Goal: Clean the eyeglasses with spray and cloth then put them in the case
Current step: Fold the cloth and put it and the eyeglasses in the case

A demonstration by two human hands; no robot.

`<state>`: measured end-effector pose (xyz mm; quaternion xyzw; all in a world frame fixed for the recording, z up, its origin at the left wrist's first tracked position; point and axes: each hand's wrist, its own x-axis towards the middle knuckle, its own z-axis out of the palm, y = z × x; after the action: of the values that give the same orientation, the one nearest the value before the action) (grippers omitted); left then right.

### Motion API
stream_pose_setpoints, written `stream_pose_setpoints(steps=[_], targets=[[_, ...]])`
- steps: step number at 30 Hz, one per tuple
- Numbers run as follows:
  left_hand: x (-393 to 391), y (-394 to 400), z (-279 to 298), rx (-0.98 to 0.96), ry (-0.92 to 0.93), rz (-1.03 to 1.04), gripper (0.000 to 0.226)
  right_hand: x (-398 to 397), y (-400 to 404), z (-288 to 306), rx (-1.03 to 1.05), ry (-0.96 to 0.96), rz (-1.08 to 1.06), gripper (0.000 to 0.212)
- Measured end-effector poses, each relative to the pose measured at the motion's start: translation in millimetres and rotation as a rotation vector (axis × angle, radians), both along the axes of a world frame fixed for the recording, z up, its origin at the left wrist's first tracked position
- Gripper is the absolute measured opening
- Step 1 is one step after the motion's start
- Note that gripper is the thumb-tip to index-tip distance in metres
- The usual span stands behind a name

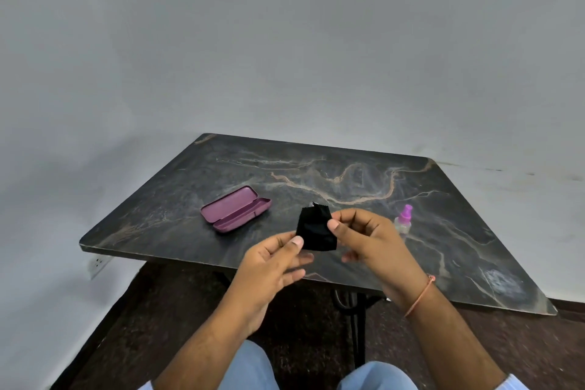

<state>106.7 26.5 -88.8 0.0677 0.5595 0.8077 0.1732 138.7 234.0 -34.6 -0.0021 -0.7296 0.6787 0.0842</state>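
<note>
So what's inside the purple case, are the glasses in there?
The purple case lies open on the table, and both halves look empty: only the purple lining shows. No glasses are visible anywhere. Something could be hidden behind the black cloth held in both hands, but that cannot be seen.

We hold both bare forearms up from the bottom of the frame, converging toward the lower centre. Our left hand (272, 263) sits just left of centre, palm turned partly up, thumb and forefinger pinching the lower left edge of a small black square of cloth (316, 231), the other fingers loosely curled beneath. Our right hand (370, 241), slightly higher and just right of centre, pinches the cloth's right edge between thumb and forefinger. A thin pink-orange thread bracelet (421, 296) circles our right wrist.
</note>
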Motion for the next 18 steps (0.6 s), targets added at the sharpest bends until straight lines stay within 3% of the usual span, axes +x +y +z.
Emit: stream_pose_setpoints(steps=[3, 6, 8, 12, 15, 18], targets=[[-4.0, -18.2, 6.2, 0.046, -0.029, 0.067, 0.051, -2.6, -17.9, -5.4, -0.182, -0.103, 0.071, 0.032], [-7.4, -36.7, 13.6, 0.049, -0.022, 0.094, 0.044, -9.4, -36.6, -15.0, -0.323, -0.201, 0.167, 0.017], [-10.4, -48.4, 19.4, -0.049, 0.038, 0.143, 0.032, -14.9, -49.1, -21.4, -0.413, -0.286, 0.211, 0.014], [-19.9, -67.1, 32.9, -0.209, 0.203, 0.202, 0.006, -28.5, -67.3, -26.7, -0.604, -0.454, 0.36, 0.044], [-27.0, -78.3, 48.1, -0.226, 0.259, 0.228, 0.009, -41.6, -75.7, -23.5, -0.64, -0.481, 0.479, 0.076], [-36.8, -89.2, 57.0, -0.215, 0.233, 0.267, 0.004, -54.6, -79.5, -14.3, -0.674, -0.473, 0.5, 0.094]])
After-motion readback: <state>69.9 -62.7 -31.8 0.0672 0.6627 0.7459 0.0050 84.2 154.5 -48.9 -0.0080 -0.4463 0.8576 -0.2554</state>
